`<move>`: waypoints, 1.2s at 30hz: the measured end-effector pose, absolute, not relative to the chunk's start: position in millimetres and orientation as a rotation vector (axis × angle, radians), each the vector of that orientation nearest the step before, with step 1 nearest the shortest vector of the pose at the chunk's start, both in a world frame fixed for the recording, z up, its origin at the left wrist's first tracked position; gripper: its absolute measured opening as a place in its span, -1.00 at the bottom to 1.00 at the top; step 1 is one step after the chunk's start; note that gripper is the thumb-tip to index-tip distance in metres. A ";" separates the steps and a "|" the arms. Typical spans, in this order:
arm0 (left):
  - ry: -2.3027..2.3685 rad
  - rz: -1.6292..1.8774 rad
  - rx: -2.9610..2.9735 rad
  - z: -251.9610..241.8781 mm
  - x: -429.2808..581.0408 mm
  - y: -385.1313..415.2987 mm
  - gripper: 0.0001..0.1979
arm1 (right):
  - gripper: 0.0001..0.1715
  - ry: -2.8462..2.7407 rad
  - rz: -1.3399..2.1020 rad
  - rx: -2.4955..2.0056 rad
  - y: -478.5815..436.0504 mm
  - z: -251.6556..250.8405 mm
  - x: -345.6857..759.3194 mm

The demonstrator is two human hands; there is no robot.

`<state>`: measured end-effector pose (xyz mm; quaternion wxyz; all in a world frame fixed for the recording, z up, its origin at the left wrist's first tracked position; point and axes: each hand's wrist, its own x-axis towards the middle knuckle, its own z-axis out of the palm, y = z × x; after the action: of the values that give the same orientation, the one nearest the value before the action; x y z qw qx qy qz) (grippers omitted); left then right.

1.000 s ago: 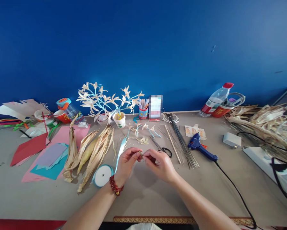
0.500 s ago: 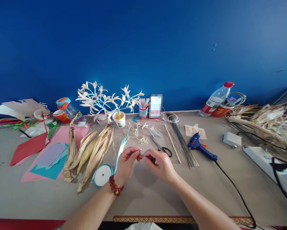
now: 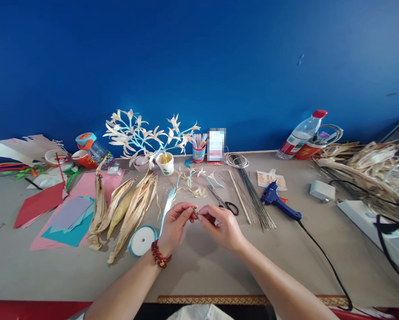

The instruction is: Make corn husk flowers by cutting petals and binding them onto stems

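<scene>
My left hand [image 3: 175, 223], with a red bead bracelet on the wrist, pinches a small thin brownish piece [image 3: 195, 212] between thumb and fingertips. From the other side my right hand [image 3: 222, 226] is closed at the same piece, its fingertips almost touching the left ones. Too little of it shows to tell its kind. Just behind the hands lie scissors [image 3: 232, 207] with black handles and several small husk flowers [image 3: 199, 192]. A roll of light blue ribbon [image 3: 143, 241] rests beside my left wrist, its loose end running up past the hand.
Dried corn husks [image 3: 133, 213] and coloured paper [image 3: 36, 205] lie left. Husk-flower branches stand in a paper cup [image 3: 166, 167]. To the right are thin wires [image 3: 256, 195], a blue glue gun [image 3: 281, 204] with a trailing cord, a bottle [image 3: 299, 135] and a white power strip [image 3: 362, 218].
Both hands stay together at the small piece, with only slight finger movement. The whole view has shifted a little.
</scene>
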<state>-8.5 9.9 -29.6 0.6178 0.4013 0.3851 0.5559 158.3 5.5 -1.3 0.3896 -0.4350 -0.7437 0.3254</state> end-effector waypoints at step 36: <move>0.981 1.308 1.401 -30.6 -10.1 5.2 -0.84 | -0.88 -1.887 0.810 -1.041 4.9 -6.1 159.1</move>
<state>-10.1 5.2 -30.6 0.4742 0.5728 0.4011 0.5349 159.1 4.9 -6.1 0.4076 -0.4128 -0.7485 0.3212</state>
